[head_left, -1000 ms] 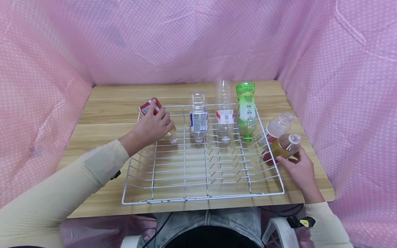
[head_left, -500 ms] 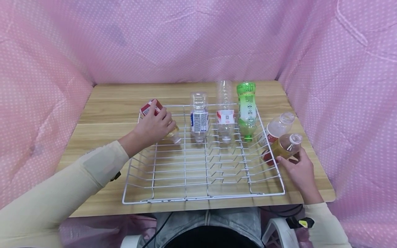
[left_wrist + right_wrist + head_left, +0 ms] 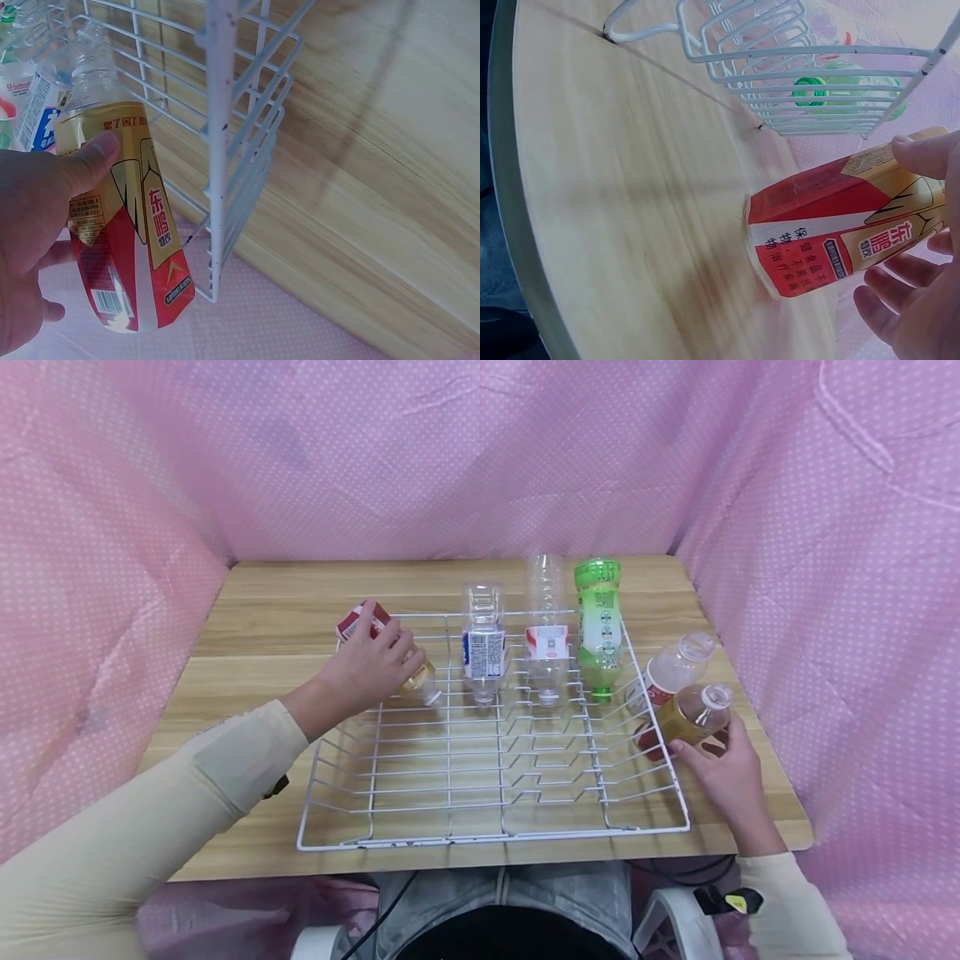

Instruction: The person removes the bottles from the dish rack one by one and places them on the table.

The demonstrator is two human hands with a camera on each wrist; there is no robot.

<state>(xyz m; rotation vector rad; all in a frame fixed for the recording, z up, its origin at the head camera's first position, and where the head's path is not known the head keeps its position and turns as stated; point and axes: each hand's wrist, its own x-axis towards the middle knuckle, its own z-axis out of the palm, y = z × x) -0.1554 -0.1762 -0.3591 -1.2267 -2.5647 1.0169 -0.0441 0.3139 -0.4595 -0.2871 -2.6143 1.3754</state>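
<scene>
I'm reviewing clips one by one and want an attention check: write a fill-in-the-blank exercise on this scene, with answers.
The wire rack is ____ in colour.
The left hand grips a first bottle, gold toward its neck, mostly ____ toward its base.
The right hand grips a second bottle beyond the rack's ____ side.
In the head view, the blue-labelled bottle is to the ____ of the green bottle.

Missing words: white; red; right; left.

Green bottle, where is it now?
In the head view, the green bottle is neck-down at the far right of the white rack, just right of the tall clear bottle.
</scene>
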